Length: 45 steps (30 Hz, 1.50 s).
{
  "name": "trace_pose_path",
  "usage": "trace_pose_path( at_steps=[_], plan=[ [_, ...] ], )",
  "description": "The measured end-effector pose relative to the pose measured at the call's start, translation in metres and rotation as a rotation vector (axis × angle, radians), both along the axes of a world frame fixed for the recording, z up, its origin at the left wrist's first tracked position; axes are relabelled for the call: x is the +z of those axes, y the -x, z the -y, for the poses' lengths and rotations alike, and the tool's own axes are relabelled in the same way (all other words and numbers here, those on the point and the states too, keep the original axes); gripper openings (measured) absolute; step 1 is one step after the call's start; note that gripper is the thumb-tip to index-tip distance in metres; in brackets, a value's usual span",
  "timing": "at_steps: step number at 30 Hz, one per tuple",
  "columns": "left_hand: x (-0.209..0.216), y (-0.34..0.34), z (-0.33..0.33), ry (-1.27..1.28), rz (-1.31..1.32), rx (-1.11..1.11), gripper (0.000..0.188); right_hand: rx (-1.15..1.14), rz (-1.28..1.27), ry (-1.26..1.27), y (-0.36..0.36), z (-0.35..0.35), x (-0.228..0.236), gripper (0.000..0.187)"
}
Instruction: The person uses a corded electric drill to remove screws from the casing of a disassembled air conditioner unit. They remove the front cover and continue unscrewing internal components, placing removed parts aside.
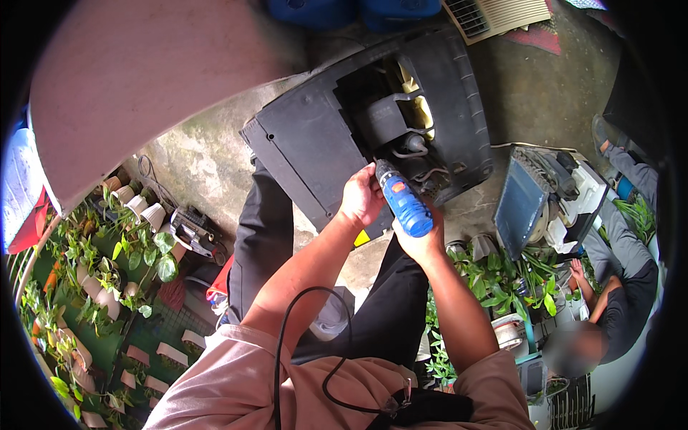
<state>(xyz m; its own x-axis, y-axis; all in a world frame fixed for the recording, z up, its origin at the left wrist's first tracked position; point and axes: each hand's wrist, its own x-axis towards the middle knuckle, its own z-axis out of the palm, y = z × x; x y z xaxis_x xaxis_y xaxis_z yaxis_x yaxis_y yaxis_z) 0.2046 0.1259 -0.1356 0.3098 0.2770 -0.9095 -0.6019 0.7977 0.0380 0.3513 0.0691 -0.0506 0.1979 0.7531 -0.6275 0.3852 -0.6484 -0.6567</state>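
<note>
My right hand (423, 242) is wrapped round a blue cordless drill (406, 204), whose black chuck points away from me. Beside the chuck, my left hand (362, 197) has its fingers curled together by the drill's nose; what they hold, if anything, is hidden. Under both hands a large dark grey appliance casing (308, 154) lies tilted on the floor in front of my knees. Through its open section show a dark box-shaped part (383, 120), a pale yellowish strip (423, 115), a rounded component (411, 145) and some tubing. The drill's tip sits near the edge of that opening.
Potted plants (107, 279) crowd the left, with more leaves (502, 279) at right. An opened appliance with a finned panel (523, 201) stands at right near another person (620, 308). A beige grille (494, 18) and blue containers (312, 11) are at the far side.
</note>
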Motion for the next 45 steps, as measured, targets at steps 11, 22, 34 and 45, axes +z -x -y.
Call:
trace_pose_path(
  at_steps=[11, 22, 34, 45],
  plan=[
    [0.003, 0.001, 0.001, -0.016, -0.045, -0.068, 0.027, -0.009, -0.019, 0.009, -0.001, 0.009, 0.0, 0.038],
    [0.004, -0.001, -0.012, 0.055, -0.062, -0.001, 0.026, 0.024, 0.018, 0.129, 0.003, -0.016, 0.009, 0.034],
    [-0.006, 0.005, -0.009, 0.043, 0.021, 0.055, 0.026, 0.044, -0.001, 0.05, -0.001, -0.029, 0.014, 0.031],
    [0.006, -0.005, -0.018, 0.081, -0.019, 0.09, 0.027, 0.123, 0.045, 0.098, -0.004, -0.046, 0.021, 0.029]
  ],
)
